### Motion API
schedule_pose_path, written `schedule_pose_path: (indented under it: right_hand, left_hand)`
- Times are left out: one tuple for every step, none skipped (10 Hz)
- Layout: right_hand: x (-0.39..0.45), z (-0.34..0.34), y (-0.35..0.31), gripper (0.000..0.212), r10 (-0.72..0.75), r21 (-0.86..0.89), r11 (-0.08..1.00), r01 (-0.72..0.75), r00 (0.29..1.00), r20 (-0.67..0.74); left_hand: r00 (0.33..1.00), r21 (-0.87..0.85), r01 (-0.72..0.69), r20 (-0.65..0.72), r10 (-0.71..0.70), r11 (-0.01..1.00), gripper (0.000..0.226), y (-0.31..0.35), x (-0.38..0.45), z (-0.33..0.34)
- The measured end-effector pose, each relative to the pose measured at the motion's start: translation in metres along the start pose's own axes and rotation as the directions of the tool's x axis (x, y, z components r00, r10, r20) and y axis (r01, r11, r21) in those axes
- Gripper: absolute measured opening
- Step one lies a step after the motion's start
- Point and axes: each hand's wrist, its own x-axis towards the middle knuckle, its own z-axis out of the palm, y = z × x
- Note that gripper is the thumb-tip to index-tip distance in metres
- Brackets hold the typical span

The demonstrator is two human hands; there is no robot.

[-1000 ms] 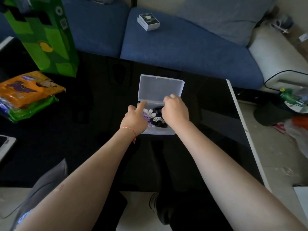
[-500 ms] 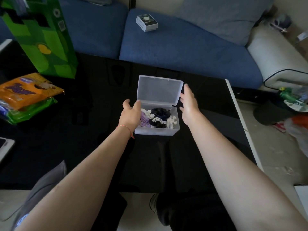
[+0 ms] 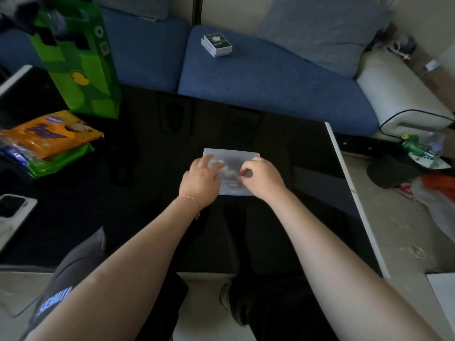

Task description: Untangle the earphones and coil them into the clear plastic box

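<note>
Earphones [image 3: 230, 168] are showing only as a dim blur through the lid of the clear plastic box [image 3: 231, 153], which is lying flat on the black desk [image 3: 147, 193], long axis running left to right. Both hands are resting directly on top of the box: the left hand [image 3: 202, 179] is pressing with straight fingers on its left half, and the right hand [image 3: 261, 177], fingers curled, is bearing on its right half. Neither is nearer; a downward press would likely snap it closed.
</note>
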Motion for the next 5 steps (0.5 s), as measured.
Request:
schedule_pose_path:
  right_hand:
    - [-0.007, 0.008, 0.002, 0.012, -0.022, 0.008, 1.0, 0.022, 0.999, -0.048]
    - [-0.01, 0.009, 0.004, 0.017, -0.049, -0.004, 0.999, 0.049, 0.998, -0.027]
    - [-0.013, 0.014, 0.001, 0.012, -0.053, -0.057, 0.997, 0.048, 0.996, -0.077]
    - [-0.014, 0.023, -0.005, 0.01, -0.075, -0.135, 0.989, 0.054, 0.985, -0.155]
    - [-0.008, 0.022, -0.012, 0.014, -0.052, -0.109, 0.994, 0.032, 0.981, -0.186]
  left_hand:
    - [0.999, 0.079, -0.002, 0.045, -0.002, 0.997, 0.045, 0.0, -0.004, 0.004]
    - [0.999, 0.103, -0.009, 0.039, 0.005, 0.995, 0.044, 0.0, -0.006, 0.0]
    - [0.999, 0.093, -0.01, 0.05, 0.006, 0.996, 0.044, -0.002, -0.004, 0.001]
    - [0.998, 0.088, -0.024, 0.059, 0.019, 0.996, 0.047, -0.001, -0.004, 0.003]
    - [0.999, 0.065, -0.015, 0.045, 0.012, 0.998, 0.054, -0.003, -0.004, -0.003]
